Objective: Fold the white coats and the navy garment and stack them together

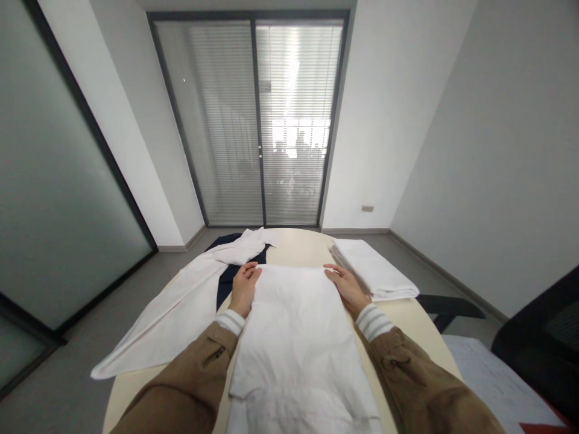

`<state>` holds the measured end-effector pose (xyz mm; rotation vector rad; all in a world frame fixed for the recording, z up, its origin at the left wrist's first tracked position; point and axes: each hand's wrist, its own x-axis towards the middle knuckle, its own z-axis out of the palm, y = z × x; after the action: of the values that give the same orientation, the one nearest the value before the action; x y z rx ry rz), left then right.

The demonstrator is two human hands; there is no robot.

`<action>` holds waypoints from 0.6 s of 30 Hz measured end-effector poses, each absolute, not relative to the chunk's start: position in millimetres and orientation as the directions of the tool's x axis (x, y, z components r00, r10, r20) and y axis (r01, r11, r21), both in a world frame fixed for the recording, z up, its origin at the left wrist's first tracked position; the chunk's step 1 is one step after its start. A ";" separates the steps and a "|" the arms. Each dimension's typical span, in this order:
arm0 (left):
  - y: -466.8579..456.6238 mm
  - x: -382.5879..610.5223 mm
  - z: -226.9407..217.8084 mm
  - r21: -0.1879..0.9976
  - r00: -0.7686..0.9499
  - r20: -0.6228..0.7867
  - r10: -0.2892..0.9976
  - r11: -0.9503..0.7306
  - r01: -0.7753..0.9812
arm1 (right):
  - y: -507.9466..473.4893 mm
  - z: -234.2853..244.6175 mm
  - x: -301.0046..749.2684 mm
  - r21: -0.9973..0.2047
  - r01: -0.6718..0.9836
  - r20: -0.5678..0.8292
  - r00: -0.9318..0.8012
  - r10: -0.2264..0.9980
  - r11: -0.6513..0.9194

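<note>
A white garment [303, 325] lies lengthwise in front of me, its far edge straight and its near part creased, running out of the picture at the bottom. What kind of garment it is, I cannot tell. My left hand [245, 286] pinches the far left corner between thumb and fingers. At the far right corner, my right hand [346, 284] grips the cloth the same way. Beside my left hand lie a loose white garment [190, 301], partly over the table's edge, and dark navy cloth [225, 286] partly beneath it. A folded white stack [375, 268] lies beyond my right hand.
Everything rests on a pale rounded table [294, 244]. To the right stand a black chair [543, 331] and a light sheet with faint marks [497, 380]. Glass doors with blinds [257, 126] are ahead, and a frosted panel [58, 181] is at left.
</note>
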<state>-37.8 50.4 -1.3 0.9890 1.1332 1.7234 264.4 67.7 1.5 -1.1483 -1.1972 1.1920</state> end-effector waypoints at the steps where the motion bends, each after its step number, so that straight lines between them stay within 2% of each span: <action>1: 51.3 -38.7 -2.4 0.943 -0.353 0.163 0.921 -0.250 -0.218 | 67.6 0.7 263.5 -0.997 -0.052 0.064 0.004 0.998 0.064; 5: 53.7 -42.3 -6.4 0.946 -0.353 0.165 0.921 -0.249 -0.207 | 65.9 -0.5 259.1 -0.989 -0.095 0.114 0.008 0.993 0.114; 12: 55.1 -41.3 -6.1 0.938 -0.247 0.234 0.940 -0.285 -0.196 | 60.2 -2.7 257.2 -0.988 -0.150 0.035 -0.066 0.997 0.025; 15: 52.5 -41.0 -8.0 0.954 -0.235 0.295 0.926 -0.299 0.020 | 65.9 -7.0 261.5 -0.991 -0.025 0.132 -0.030 0.991 0.131; 18: 46.3 -43.8 -11.7 0.954 -0.257 0.264 0.930 -0.212 0.213 | 73.0 -12.2 266.7 -0.954 0.160 0.263 0.049 0.963 0.253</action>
<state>-43.8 46.3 -11.7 1.3825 1.4390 1.5197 266.7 73.0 -12.2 -1.1524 -1.3796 0.8868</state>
